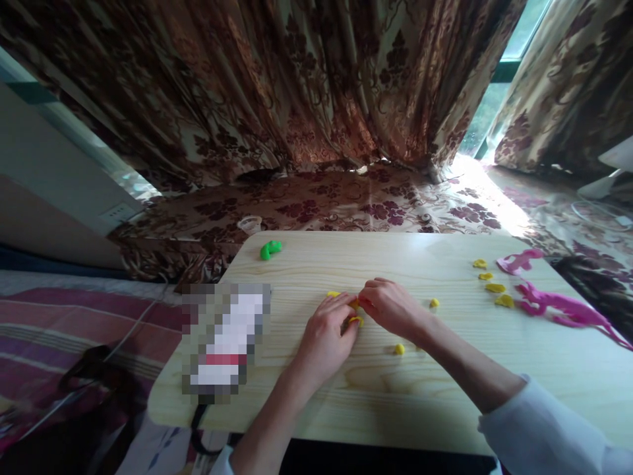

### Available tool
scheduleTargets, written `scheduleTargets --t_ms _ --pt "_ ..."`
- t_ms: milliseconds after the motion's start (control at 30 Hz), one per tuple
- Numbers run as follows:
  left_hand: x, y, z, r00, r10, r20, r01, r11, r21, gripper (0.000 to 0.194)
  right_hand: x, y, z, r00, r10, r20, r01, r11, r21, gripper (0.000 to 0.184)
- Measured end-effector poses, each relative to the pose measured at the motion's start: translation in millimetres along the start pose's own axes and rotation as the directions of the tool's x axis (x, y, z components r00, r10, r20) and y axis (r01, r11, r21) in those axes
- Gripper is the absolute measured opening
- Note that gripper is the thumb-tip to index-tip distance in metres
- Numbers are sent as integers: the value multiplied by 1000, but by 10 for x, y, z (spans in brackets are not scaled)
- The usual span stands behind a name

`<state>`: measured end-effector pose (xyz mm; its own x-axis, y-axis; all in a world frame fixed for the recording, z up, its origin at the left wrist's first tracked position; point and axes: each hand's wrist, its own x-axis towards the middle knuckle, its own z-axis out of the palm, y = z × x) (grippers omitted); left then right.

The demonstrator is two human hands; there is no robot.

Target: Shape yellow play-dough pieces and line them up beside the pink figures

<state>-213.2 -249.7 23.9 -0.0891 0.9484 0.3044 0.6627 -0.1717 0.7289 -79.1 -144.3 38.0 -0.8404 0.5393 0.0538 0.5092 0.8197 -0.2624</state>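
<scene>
My left hand (pixel 326 330) and my right hand (pixel 390 307) meet at the middle of a light wooden table (pixel 306 382). Both have their fingers curled and pinched on a small piece of yellow clay (pixel 354 313) between the fingertips. Most of that piece is hidden by the fingers. Two loose yellow clay bits lie close to my right hand, one (pixel 434 303) just beyond the wrist and one (pixel 398 349) in front of the forearm.
A green clay lump (pixel 270 249) lies at the table's far left. Several yellow bits (pixel 494 287) and pink clay shapes (pixel 554 305) sit at the right. A blurred-out object (pixel 225 340) rests on the left edge. Patterned curtains (pixel 316 99) hang behind.
</scene>
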Motion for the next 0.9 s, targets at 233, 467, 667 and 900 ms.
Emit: scheduleTargets --t_ms 233,467,667,900 --pt "19 -8 -24 998 -55 20 56 995 -81 17 -86 148 -75 978 160 -135 -154 987 51 16" --pt "26 69 -49 985 -153 -76 132 965 -227 10 -709 189 -368 957 247 -155 -175 911 373 17" --pt "-63 276 8 946 -310 -98 258 899 -353 11 -1044 -122 -184 912 395 -110 -150 572 806 10" --pt "-255 534 195 866 -481 139 468 679 -566 19 -1003 -332 -218 926 290 -241 -16 668 744 12"
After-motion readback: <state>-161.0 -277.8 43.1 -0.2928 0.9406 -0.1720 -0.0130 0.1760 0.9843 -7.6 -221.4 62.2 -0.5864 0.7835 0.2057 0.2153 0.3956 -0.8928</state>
